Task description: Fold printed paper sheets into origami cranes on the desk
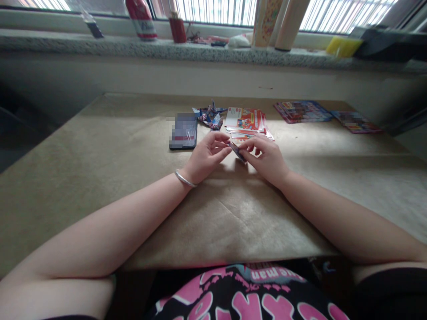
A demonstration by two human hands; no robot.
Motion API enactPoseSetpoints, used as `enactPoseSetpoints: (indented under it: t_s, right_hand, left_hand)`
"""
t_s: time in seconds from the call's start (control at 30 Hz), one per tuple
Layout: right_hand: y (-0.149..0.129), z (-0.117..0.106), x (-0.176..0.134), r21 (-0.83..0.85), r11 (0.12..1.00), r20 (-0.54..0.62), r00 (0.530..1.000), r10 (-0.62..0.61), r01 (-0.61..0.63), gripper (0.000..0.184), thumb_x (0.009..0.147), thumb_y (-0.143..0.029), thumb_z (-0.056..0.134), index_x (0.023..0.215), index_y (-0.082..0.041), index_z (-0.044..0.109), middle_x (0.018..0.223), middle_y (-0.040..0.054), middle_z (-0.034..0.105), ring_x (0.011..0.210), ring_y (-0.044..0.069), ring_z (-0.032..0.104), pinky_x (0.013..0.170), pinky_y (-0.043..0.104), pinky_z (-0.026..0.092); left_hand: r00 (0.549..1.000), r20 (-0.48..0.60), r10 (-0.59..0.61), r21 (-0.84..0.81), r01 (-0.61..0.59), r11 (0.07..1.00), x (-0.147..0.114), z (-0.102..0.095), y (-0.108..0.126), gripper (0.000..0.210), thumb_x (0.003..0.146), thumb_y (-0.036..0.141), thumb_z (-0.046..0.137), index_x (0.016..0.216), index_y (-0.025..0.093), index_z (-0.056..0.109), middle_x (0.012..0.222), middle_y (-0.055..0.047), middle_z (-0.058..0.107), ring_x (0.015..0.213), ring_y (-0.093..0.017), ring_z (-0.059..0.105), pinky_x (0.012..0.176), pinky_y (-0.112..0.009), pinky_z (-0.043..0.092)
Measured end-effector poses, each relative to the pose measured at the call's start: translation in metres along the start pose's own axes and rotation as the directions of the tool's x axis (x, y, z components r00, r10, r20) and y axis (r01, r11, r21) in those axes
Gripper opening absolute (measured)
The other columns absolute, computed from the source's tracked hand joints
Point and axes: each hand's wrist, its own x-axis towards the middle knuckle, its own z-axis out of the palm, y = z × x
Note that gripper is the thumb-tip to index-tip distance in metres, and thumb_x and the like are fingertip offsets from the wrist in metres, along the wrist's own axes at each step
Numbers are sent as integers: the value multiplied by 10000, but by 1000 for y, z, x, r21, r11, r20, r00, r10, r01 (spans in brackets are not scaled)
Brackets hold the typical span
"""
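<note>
A small, thin, dark foil packet (237, 152) is held tilted above the table, seen almost edge-on. My right hand (267, 159) pinches it between thumb and fingers along its right side. At its upper left end, the thumb and fingertips of my left hand (209, 156) are closed on its corner. Just beyond my hands lies a loose pile of red and white printed cards (246, 121). Crumpled dark blue wrappers (211, 116) sit to the left of that pile. What is inside the packet cannot be made out.
A dark phone (183, 131) lies left of my hands. At the back right are fanned colourful packs (302, 111) and another small stack (356, 122). Bottles, including a red one (178, 29), and a yellow item (343, 46) stand along the stone windowsill (133, 48) behind the table (110, 169).
</note>
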Motion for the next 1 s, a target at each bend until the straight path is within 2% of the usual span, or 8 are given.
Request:
enactPoseSetpoints:
  t_s: [0.07, 0.2, 0.27, 0.43, 0.6, 0.7, 0.77, 1.0]
  right_hand:
    - [-1, -1, 0, -44, 999, 4, 1000, -16, 16, 48, 857, -227, 633, 831, -238, 672, 779, 11, 667, 731, 161, 589, 603, 294, 464]
    - [-1, -3, 0, -182, 978, 3, 995, -100, 99, 66, 860, -206, 620, 837, -246, 667, 897, 35, 697, 906, 211, 620, 844, 390, 492]
    - [-1, -3, 0, -220, 968, 16, 992, -123, 123, 73, 865, -206, 613, 840, -247, 667, 928, 39, 700, 942, 220, 621, 895, 408, 480]
    - [-1, -4, 2, -247, 957, 34, 989, -147, 151, 76, 871, -200, 595, 830, -245, 642, 941, 45, 684, 964, 223, 611, 906, 410, 469]
    - [2, -6, 3, -160, 972, 70, 984, -164, 174, 76, 862, -177, 591, 835, -244, 616, 983, 43, 662, 1000, 219, 596, 922, 418, 456]
    - [1, -5, 3, -116, 978, 62, 984, -169, 175, 58, 857, -189, 603, 842, -242, 620, 987, 42, 658, 998, 213, 596, 919, 412, 457]
    - [-2, -5, 3, -142, 976, 47, 986, -161, 167, 51, 852, -198, 615, 839, -247, 624, 984, 36, 662, 994, 214, 599, 934, 420, 443]
    - [-6, -2, 1, -215, 964, 3, 987, -158, 155, 37, 869, -229, 633, 844, -255, 636, 947, 26, 693, 967, 218, 604, 938, 416, 435]
  left_hand:
    - [1000, -5, 0, 28, 0, 1000, 0, 0, 1, 307, 816, 370, 744, 995, 184, 577, 940, -21, 633, 864, -112, 644, 805, -237, 555]
    - [999, 6, 43, 126, -43, 991, -1, 1, 4, 257, 827, 377, 723, 894, 165, 594, 940, -35, 613, 875, -124, 623, 839, -277, 557]
    - [998, 26, 64, 170, -67, 983, -1, 2, 6, 236, 836, 372, 709, 866, 163, 603, 919, -35, 606, 866, -128, 611, 825, -281, 559]
    - [993, 67, 99, 339, -116, 933, -2, 1, 11, 149, 871, 315, 661, 881, 169, 633, 906, -34, 612, 838, -131, 604, 748, -257, 555]
    - [949, 127, 288, 572, -307, 761, -2, -1, 14, 89, 883, 270, 655, 922, 191, 668, 946, -47, 659, 927, -165, 607, 880, -329, 502]
    - [912, 193, 361, 634, -397, 663, -2, -1, 16, 71, 892, 265, 646, 898, 202, 678, 893, -31, 686, 867, -163, 611, 854, -326, 481]
    - [901, 218, 376, 637, -423, 644, -2, -1, 16, 72, 894, 267, 643, 881, 202, 671, 875, -23, 701, 848, -161, 619, 846, -321, 475]
    - [893, 198, 404, 654, -428, 624, -3, 2, 17, 48, 871, 231, 650, 906, 198, 652, 869, -18, 718, 822, -162, 648, 815, -313, 479]
